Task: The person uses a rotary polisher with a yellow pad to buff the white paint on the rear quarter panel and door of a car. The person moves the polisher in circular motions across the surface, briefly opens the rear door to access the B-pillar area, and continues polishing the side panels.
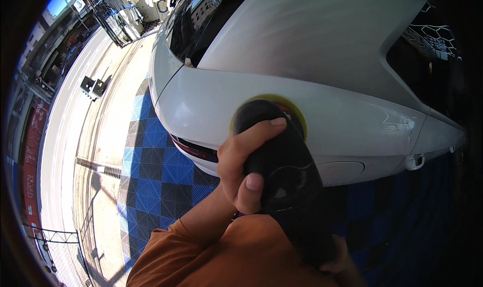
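Observation:
A black car polisher (pixel 290 166) with a yellow foam pad (pixel 300 115) lies across the middle of the view. The pad rests on the upper rear side panel of a white car (pixel 354 109). My left hand (pixel 245 155) grips the polisher's head from its left side, the index finger stretched over the top and the thumb lower down. At the rear of the tool's body, my right hand (pixel 337 255) is wrapped around the handle, in shadow and partly hidden behind it.
A red tail light (pixel 196 149) and a round-cornered fuel flap (pixel 341 168) show on the car. Blue and black floor tiles (pixel 151 170) lie beneath. To the left are a drain grate (pixel 99 167), a sunlit street (pixel 62 136) and a wire-mesh gate (pixel 53 245).

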{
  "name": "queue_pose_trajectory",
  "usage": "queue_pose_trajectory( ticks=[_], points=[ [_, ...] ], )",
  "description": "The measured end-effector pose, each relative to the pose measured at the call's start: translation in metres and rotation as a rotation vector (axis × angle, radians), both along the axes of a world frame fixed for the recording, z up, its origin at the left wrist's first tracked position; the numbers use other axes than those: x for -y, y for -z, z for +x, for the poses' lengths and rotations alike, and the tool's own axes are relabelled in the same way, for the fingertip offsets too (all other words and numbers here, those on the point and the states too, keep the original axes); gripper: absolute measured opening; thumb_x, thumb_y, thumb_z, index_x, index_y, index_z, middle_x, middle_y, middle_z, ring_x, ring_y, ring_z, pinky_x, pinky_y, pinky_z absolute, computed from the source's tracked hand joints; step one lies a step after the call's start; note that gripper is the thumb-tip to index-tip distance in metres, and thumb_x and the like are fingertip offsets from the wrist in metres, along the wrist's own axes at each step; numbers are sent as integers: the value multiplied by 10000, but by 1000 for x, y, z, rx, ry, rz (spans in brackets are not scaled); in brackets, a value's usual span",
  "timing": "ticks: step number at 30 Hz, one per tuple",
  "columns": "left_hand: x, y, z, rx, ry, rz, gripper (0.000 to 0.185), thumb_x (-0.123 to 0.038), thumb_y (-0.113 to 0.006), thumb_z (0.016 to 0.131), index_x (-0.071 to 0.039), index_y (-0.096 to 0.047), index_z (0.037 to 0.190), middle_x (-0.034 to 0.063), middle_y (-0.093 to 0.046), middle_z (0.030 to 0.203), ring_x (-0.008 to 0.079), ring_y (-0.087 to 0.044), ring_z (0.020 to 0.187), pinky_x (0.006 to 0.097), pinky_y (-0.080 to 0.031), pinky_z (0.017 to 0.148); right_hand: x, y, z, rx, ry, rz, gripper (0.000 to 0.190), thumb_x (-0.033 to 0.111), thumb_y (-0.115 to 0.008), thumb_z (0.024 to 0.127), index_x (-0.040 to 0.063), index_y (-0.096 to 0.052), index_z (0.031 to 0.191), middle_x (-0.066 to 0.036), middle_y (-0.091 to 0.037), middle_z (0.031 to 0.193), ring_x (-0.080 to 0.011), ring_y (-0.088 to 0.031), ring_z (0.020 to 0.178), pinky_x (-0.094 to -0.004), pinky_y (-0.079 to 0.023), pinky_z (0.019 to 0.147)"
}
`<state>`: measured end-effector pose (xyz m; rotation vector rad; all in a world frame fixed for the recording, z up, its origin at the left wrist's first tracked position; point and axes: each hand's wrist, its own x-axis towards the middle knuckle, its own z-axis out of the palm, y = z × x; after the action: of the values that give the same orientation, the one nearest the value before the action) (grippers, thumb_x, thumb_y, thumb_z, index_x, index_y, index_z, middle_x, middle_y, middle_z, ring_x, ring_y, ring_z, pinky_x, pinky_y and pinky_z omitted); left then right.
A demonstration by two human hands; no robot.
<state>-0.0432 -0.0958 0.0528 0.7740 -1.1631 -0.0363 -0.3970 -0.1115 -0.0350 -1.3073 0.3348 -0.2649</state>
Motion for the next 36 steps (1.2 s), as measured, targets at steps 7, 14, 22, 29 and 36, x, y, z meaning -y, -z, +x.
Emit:
queue_pose_trajectory(
  ticks=[7,14,22,29,36],
  points=[
    [-41,-25,53,-248,-153,2,708,-506,-425,962,22,-470,1432,325,-660,1144,374,-703,1059,484,-573,953,29,-103,94,-248,-312,-119,733,346,-904,844,-42,-595,1383,-183,-715,1293,-236,-685,1194,-369,-526,1030],
    [-39,-58,72,-376,-426,189,663,-411,-336,947,-26,-506,1459,249,-621,1316,375,-681,1136,508,-504,1067,43,-156,120,-8,-297,35,594,407,-754,973,-38,-587,1330,-176,-626,1232,-227,-634,1108,-349,-500,964],
    [-3,-70,92,-456,-946,92,596,-337,-437,977,108,-457,1373,377,-620,1236,395,-738,920,457,-634,818,61,-174,118,-106,-374,71,471,408,-784,948,-27,-668,1090,-79,-657,815,-148,-610,727,-325,-475,636],
    [21,-84,51,-254,-924,120,728,-342,-419,877,75,-475,1471,363,-599,1317,478,-663,1135,568,-520,1045,81,-208,113,-175,-372,19,562,513,-728,972,-49,-710,954,-114,-617,654,-196,-610,607,-355,-478,572],
    [21,-81,54,-41,-904,121,632,-273,-368,953,67,-518,1465,327,-588,1373,480,-668,1159,585,-565,1031,85,-176,121,62,-565,220,590,547,-582,1040,-36,-672,1038,-134,-685,823,-224,-682,821,-377,-528,768]
  ],
)
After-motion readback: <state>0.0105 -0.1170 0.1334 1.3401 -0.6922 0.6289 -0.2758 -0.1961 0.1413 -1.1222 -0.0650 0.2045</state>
